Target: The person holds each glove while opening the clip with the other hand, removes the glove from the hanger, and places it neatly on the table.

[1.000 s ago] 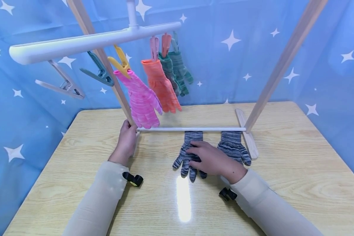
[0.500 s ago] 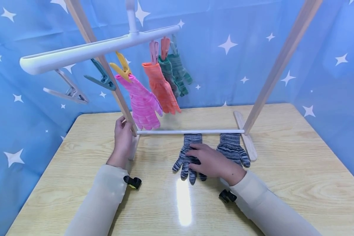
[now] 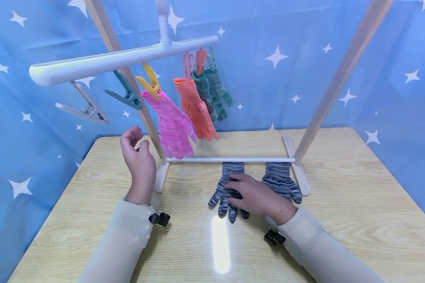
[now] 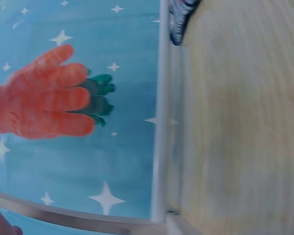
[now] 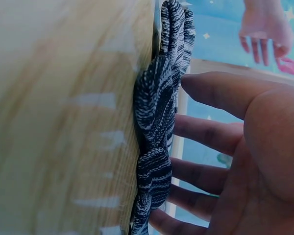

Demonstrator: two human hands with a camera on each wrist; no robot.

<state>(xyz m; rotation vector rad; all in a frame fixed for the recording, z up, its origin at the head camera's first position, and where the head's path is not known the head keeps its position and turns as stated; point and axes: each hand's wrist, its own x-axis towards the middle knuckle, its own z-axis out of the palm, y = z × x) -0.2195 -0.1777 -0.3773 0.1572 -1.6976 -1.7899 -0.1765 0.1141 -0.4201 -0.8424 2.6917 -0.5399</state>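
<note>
My right hand (image 3: 253,194) lies over a black-and-white striped knit glove (image 3: 231,169) on the table, its relaxed fingertips right at the fabric. The right wrist view shows those fingers (image 5: 201,171) spread along the glove (image 5: 157,98) without curling round it. A second striped glove (image 3: 278,177) lies to the right, partly behind my right wrist. My left hand (image 3: 140,167) is raised in the air beside the left wooden post, fingers loosely bent and holding nothing. Above and to its right, a pink glove (image 3: 173,127) hangs from a yellow clothespin (image 3: 151,83).
A white hanger bar (image 3: 109,61) also carries an orange glove (image 3: 194,112), green gloves (image 3: 217,92), an unloaded teal clothespin (image 3: 127,94) and an unloaded white one (image 3: 86,105). Wooden posts (image 3: 340,82) and a low white rod (image 3: 230,160) frame the space behind the striped gloves.
My left hand has let go of the foot of the left post and risen up and to the left. The right hand stays on the striped glove. The view has shifted slightly.
</note>
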